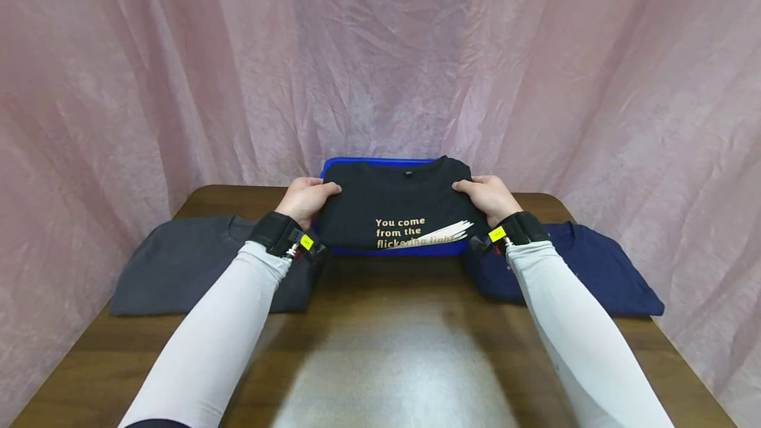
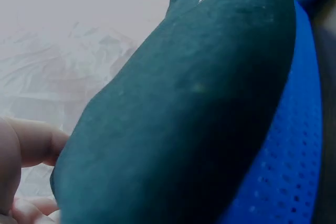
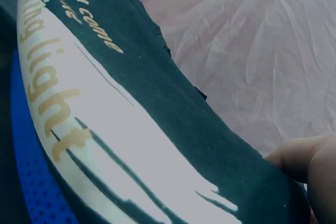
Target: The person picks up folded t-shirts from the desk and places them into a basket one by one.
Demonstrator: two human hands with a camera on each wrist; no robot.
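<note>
The folded black T-shirt (image 1: 395, 207) sat at twelve o'clock on the far side of the table (image 1: 380, 342), held over the blue basket (image 1: 380, 164), gold lettering facing up. And there was the left hand (image 1: 306, 198) gripping its nine o'clock edge, thumb curled over the top, while the right hand (image 1: 489, 195) pinched the three o'clock edge the same way. Both wrist views showed the cloth bulging thick between the fingers, blue mesh just beneath. Out at eight o'clock lay a folded grey shirt (image 1: 190, 269), and at four o'clock a folded navy shirt (image 1: 588, 269), both flat on the wood, with the pink curtain (image 1: 380, 51) behind. The risk here, as I judged it: only the side edges were held, so the middle could sag and the fold spill open, or the near hem could drape over the basket's front rim.
</note>
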